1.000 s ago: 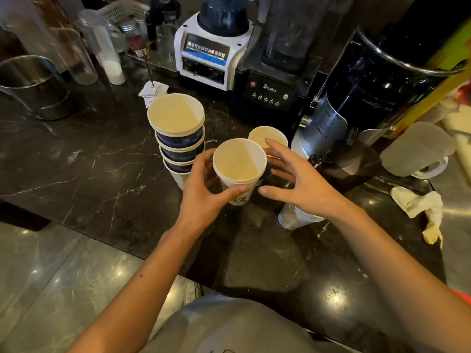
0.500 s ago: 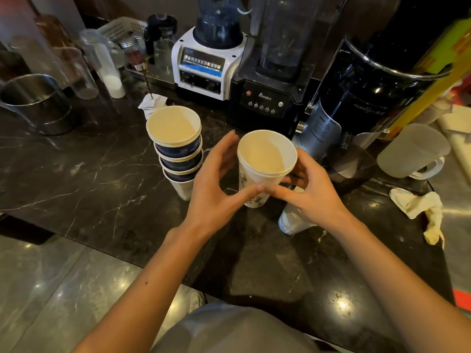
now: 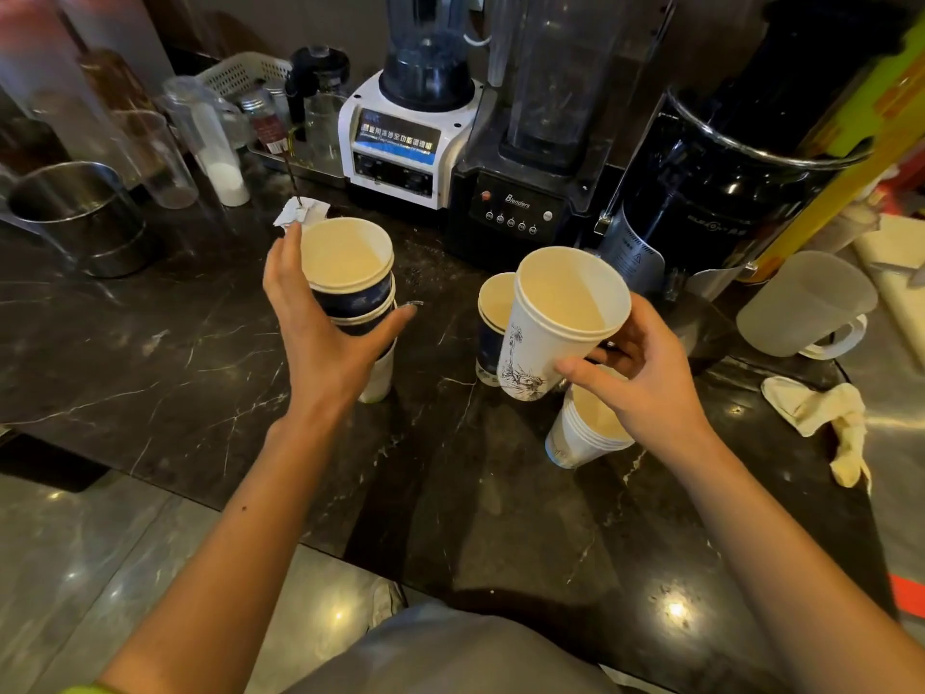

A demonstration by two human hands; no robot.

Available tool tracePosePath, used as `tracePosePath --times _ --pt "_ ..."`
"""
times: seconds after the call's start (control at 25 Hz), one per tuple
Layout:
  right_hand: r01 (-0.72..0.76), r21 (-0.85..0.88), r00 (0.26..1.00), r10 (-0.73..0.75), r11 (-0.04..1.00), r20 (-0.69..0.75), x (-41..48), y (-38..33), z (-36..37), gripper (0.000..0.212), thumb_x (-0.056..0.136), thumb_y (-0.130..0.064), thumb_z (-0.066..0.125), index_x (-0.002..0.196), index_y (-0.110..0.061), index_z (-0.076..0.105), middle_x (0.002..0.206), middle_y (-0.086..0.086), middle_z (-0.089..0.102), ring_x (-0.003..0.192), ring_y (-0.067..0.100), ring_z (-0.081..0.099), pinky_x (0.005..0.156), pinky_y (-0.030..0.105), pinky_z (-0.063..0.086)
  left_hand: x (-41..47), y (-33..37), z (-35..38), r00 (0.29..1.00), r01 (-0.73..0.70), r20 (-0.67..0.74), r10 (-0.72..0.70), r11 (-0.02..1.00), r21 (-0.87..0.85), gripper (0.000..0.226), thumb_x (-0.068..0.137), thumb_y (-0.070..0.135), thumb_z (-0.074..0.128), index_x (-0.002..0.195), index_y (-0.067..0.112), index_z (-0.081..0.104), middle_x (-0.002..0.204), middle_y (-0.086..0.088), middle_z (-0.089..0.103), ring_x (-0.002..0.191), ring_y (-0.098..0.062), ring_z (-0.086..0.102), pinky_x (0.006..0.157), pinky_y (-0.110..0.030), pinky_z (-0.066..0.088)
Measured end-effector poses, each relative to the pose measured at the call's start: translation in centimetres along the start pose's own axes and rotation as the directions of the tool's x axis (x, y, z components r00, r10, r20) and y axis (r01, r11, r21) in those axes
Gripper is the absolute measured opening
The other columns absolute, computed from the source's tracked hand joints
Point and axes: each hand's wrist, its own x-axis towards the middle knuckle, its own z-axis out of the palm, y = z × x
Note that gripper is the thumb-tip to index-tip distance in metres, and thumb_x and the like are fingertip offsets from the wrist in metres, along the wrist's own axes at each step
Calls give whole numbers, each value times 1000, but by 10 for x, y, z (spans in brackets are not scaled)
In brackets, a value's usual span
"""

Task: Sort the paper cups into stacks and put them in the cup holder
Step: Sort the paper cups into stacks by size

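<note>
A stack of dark-blue-banded paper cups [image 3: 350, 273] stands on the black marble counter [image 3: 150, 353]. My left hand [image 3: 320, 338] is wrapped around its upper cups. My right hand [image 3: 645, 378] holds a tall white paper cup with a statue drawing [image 3: 555, 323], tilted, above the counter. Behind it stands a single blue-printed cup [image 3: 493, 318]. Under my right hand a short stack of white cups [image 3: 585, 433] leans on the counter. No cup holder can be made out for certain.
Two blenders [image 3: 410, 132] and a large black machine [image 3: 726, 182] line the back. A steel pot [image 3: 75, 217] and clear tumblers sit at the left. A frosted jug [image 3: 806, 303] and a crumpled cloth [image 3: 826, 418] lie at the right.
My left hand let go of the white cup and moved left onto the blue-banded stack. My right hand now holds the white cup alone, shifted right and tilted.
</note>
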Motion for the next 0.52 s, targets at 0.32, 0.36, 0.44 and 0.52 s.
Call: tracePosePath --times 0.32,0.36,0.44,0.52 --pt "55 -43 981 -62 998 -184 -10 -17 -39 70 74 -26 77 136 -19 45 125 -15 57 116 -1 57 88 17 52 3 -26 3 999 -25 27 28 996 -87 83 73 17 85 134 30 31 146 3 38 138 -13 39 110 -39 43" --pt "58 -48 977 -67 997 -203 -13 -16 -45 70 75 -30 78 136 -19 46 125 -12 58 116 3 58 88 18 52 2 -26 3 1000 -22 20 24 995 -93 81 73 17 85 132 33 31 144 3 38 137 -13 40 109 -38 44" --pt "38 -66 973 -52 997 -224 -19 -12 -54 76 74 -40 80 138 -18 46 129 -5 58 118 10 58 90 23 53 0 -26 4 1000 -21 3 22 994 -110 81 73 18 84 128 38 28 142 5 38 136 -13 42 109 -37 44" --pt "9 -91 975 -29 996 -221 -27 -5 -58 81 72 -43 79 140 -18 44 133 -2 57 122 12 56 94 30 53 -2 -28 4 1000 -21 -9 20 993 -119 81 73 19 84 128 37 27 143 4 38 137 -14 41 110 -37 43"
